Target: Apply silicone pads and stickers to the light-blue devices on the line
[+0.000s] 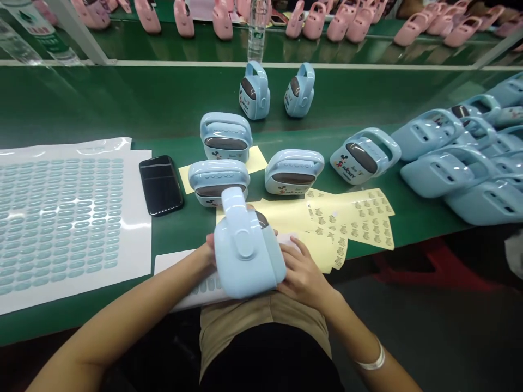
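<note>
My left hand [208, 247] and my right hand [304, 275] hold a pale blue plastic handled speaker [245, 256] between them, tilted with its handle pointing away from me. The speaker hides most of my left hand. Under my hands lies a white sheet of small blue oval stickers [180, 272], partly covered. Yellow backing sheets with small printed labels [351, 218] spread out to the right of the speaker. Several similar speakers with Mickey Mouse decals [293, 171] stand just beyond my hands, and the closest [218, 182] nearly meets the one I hold.
A large sheet of blue oval stickers [61, 223] and a black smartphone [160, 185] lie on the green workbench [81, 321] at left. Blue speakers [445, 163] are heaped at right. Beyond a divider, pink speakers [343, 24] and a plastic water bottle [257, 32] stand.
</note>
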`<state>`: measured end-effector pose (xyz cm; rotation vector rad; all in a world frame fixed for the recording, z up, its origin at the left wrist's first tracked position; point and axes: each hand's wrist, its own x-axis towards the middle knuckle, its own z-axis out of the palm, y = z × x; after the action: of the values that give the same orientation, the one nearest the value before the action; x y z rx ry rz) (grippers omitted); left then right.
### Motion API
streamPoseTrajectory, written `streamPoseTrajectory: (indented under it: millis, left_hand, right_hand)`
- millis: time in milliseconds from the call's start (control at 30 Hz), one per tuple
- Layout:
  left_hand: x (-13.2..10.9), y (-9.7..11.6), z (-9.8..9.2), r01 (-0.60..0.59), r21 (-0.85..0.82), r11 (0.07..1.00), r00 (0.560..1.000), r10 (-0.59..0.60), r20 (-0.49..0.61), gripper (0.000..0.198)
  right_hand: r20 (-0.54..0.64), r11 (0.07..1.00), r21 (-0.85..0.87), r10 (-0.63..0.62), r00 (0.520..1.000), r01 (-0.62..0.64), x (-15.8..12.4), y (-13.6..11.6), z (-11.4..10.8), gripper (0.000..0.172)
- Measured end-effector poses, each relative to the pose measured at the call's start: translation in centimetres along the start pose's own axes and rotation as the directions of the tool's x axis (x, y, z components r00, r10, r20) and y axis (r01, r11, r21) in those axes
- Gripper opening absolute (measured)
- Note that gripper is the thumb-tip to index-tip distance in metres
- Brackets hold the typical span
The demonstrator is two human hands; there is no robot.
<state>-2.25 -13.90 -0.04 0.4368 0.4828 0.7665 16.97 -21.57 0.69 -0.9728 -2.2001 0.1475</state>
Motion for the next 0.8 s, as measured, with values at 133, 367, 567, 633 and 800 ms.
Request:
streamPoseTrajectory:
  millis: [133, 367, 567, 633, 800]
  left_hand:
    - [0.6, -1.3, -1.1, -0.077, -0.015, 0.997, 0.973, 0.078, 0.216, 0.088]
    - [-0.2, -0.1, 1.3, -0.064, 0.045, 0.997, 0.98, 0.055, 0.194, 0.074]
    - [-0.2, 0.4, 2.4, -0.01, 0.135, 0.991, 0.975, -0.02, 0.22, 0.069]
    - [-0.2, 0.1, 2.0, -0.015, 0.13, 0.991, 0.977, -0.013, 0.211, 0.067]
    - [-0.2, -0.2, 1.1, -0.026, 0.165, 0.986, 0.973, -0.012, 0.23, 0.069]
  right_hand:
    - [-0.051, 0.994, -0.102, -0.041, 0.998, 0.036, -0.8, 0.2, 0.8, 0.016]
    - [-0.213, 0.974, 0.145, 0.203, 0.956, -0.175, 1.4, 0.3, -1.0, 0.016]
    - [-0.598, 1.0, 0.021, -0.004, 0.802, 0.02, 3.7, -1.5, -3.3, 0.018]
    - [-0.53, 0.996, -0.029, -0.09, 0.843, 0.089, 4.2, -1.9, -3.2, 0.016]
    - [-0.546, 0.997, 0.018, -0.056, 0.836, 0.079, 4.8, -1.9, -2.2, 0.018]
